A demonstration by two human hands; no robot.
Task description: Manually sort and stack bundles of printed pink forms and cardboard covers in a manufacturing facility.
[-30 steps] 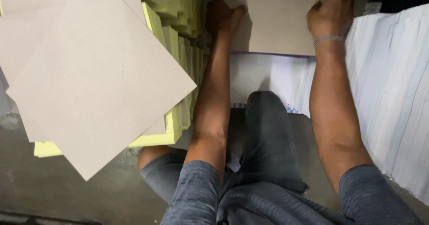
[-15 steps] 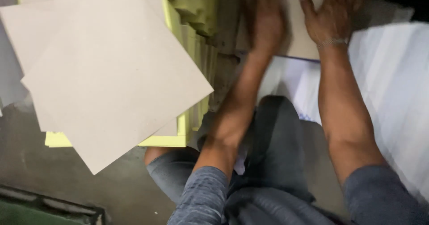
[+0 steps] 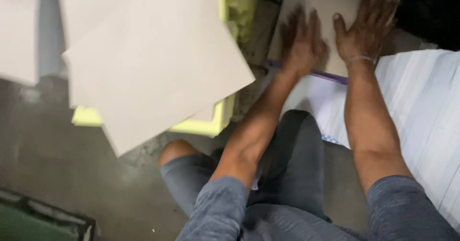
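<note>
Two flat hands, left hand (image 3: 301,44) and right hand (image 3: 362,32), on one grey board (image 3: 320,4).

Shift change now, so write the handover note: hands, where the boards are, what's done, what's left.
Left hand and right hand: both flat, palms down on the grey board, which tops a stack with a purple edge.
Loose pile of grey boards sits on yellow sheets to the left; white paper stack to the right.
Done: board laid. Left: the loose pile.
</note>
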